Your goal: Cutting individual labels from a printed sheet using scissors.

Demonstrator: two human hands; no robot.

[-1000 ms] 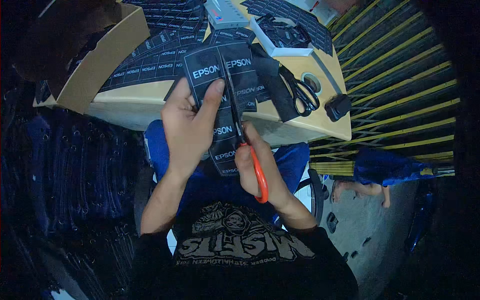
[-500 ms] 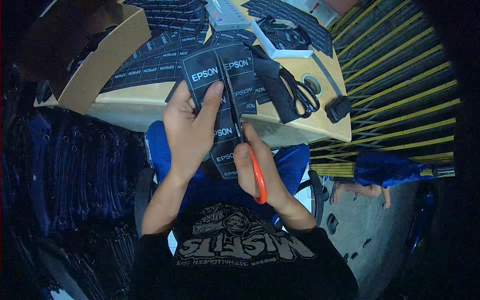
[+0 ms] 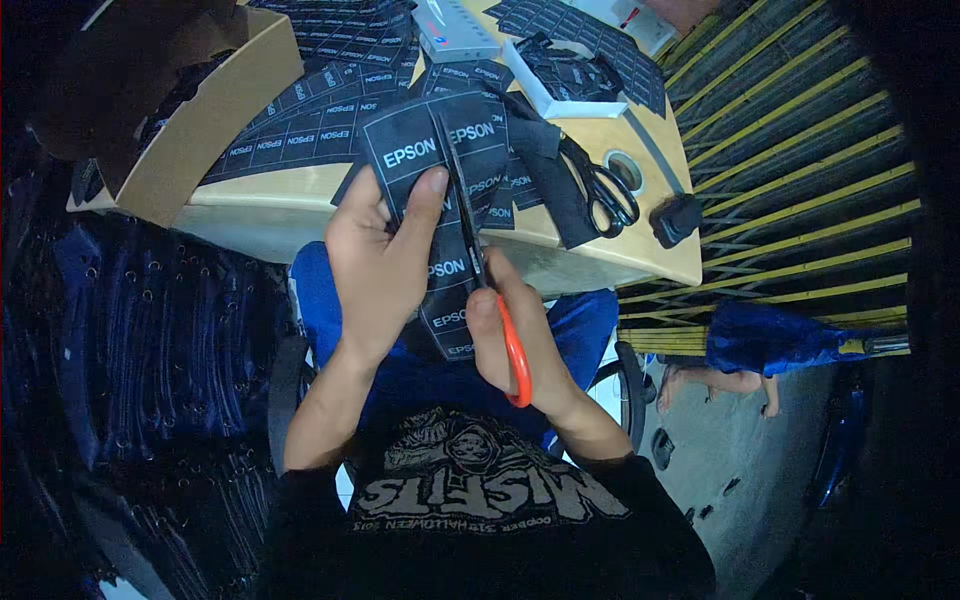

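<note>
My left hand [image 3: 380,255] grips a black sheet of printed labels [image 3: 405,130] with pale dividing lines, thumb on top and fingers beneath. The sheet is held up in front of the table edge. My right hand [image 3: 517,325] is closed around scissors with red-orange handles [image 3: 518,365]. Their long dark blades point away from me and lie along a line between two columns of labels. How far apart the blades stand is hard to make out. The sheet's lower end hangs between my two hands.
More black label sheets [image 3: 290,135] cover the pale table [image 3: 655,255]. Black-handled scissors [image 3: 605,200] lie to the right, near a tape roll [image 3: 625,170] and a small black object [image 3: 677,218]. A white box [image 3: 570,105] holds black pieces. A cardboard box [image 3: 215,120] stands left.
The label sheet and the scissors have shifted only very slightly. Both hands keep their grip in nearly the same place.
</note>
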